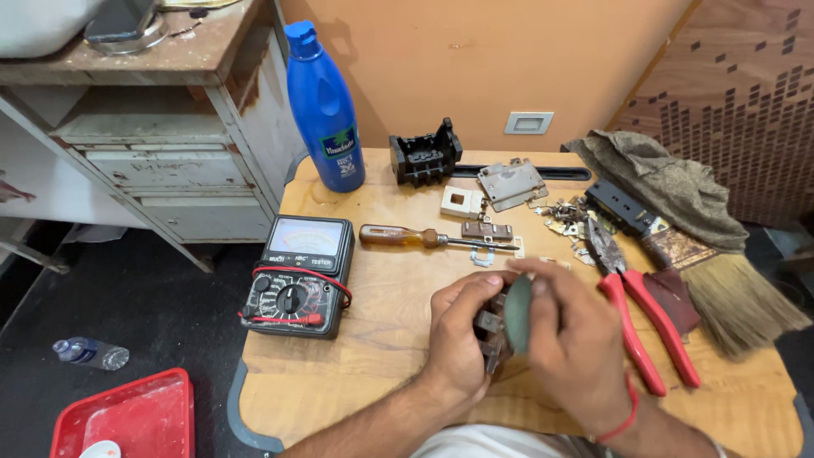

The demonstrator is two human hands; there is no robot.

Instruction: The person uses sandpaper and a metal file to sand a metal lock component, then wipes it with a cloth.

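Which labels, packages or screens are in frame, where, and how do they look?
Blue bottle: tall plastic, blue cap, green-and-white label, back left of the table.
Multimeter: black box, pale needle-dial window, red lead around it, left of the hands.
Small clear bottle: lying on the dark floor, label too small to tell.

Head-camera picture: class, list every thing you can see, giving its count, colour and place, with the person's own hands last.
Table: one, pale wood, centre.
Bottle: one, blue, table's back left.
Multimeter: one, black, red leads, table's left.
Screwdriver: one, brown handle, mid-table.
Pliers: one, red handles, right.
Brush: one, straw, right edge.
Cloth: one, grey-brown, back right.
Black block: one, back centre.
Tray: one, red, floor left.
Left hand: holds brown switch part.
Right hand: holds dark green piece.
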